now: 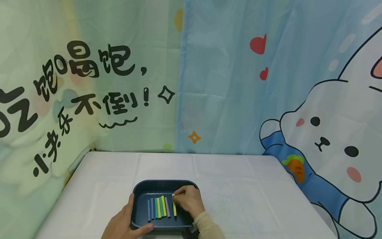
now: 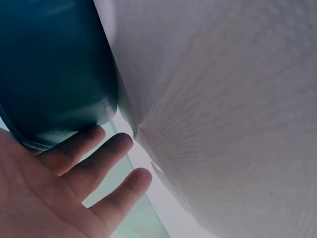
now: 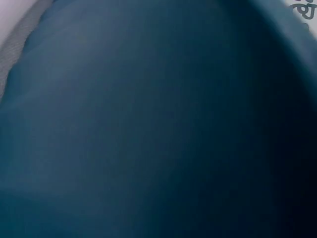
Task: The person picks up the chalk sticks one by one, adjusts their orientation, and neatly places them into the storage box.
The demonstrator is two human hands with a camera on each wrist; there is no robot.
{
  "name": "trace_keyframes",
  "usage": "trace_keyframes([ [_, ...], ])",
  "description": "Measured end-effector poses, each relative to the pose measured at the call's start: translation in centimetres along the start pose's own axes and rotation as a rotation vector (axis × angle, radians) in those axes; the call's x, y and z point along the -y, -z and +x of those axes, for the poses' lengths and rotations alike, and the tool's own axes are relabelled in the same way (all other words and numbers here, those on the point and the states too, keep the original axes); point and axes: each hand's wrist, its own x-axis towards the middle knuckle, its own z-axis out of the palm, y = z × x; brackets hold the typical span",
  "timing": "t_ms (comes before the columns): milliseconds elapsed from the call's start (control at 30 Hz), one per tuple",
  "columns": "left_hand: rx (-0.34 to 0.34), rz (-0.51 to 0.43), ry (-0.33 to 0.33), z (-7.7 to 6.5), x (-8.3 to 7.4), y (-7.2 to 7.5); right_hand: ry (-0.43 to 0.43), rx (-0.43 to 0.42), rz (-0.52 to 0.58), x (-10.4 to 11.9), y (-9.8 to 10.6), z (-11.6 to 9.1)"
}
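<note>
A dark blue rectangular tray [image 1: 142,189] lies on the white-covered table. Inside it, several thin coloured sticks [image 1: 159,207], blue, green, yellow and purple, stand side by side in a row. To their right, a separate yellow stick [image 1: 174,209] has its upper end pinched by my right hand [image 1: 188,200]. My left hand [image 1: 126,219] holds the tray's near left corner, thumb on the front rim and fingers along the left side. In the left wrist view, fingers of the left hand [image 2: 74,183] touch the tray's outside [image 2: 59,74]. The right wrist view shows mostly blurred dark blue, without the hand.
White cloth [image 1: 238,196] covers the table around the tray. Behind hangs a printed curtain [image 1: 215,83] with lettering on the left and a rabbit [image 1: 334,139] on the right. Beneath the right sleeve, a dark object [image 1: 190,234] shows partly at the tray's front edge.
</note>
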Motion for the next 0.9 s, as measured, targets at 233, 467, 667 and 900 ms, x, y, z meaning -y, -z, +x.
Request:
trace_keyframes([
  [233,-0.005,-0.005,-0.013,-0.1,0.0,0.0,-0.027,-0.009,-0.016,-0.1,-0.9,0.0],
  [467,-0.005,0.003,-0.007,-0.1,0.0,0.0,-0.017,-0.002,-0.057,-0.3,-1.8,0.2],
  [667,-0.004,0.006,-0.007,-0.2,0.0,0.0,-0.018,0.007,-0.099,-0.3,-2.2,0.4],
  [900,-0.014,0.011,-0.017,-0.1,0.0,0.0,0.020,-0.008,-0.113,-0.3,-2.4,0.5],
])
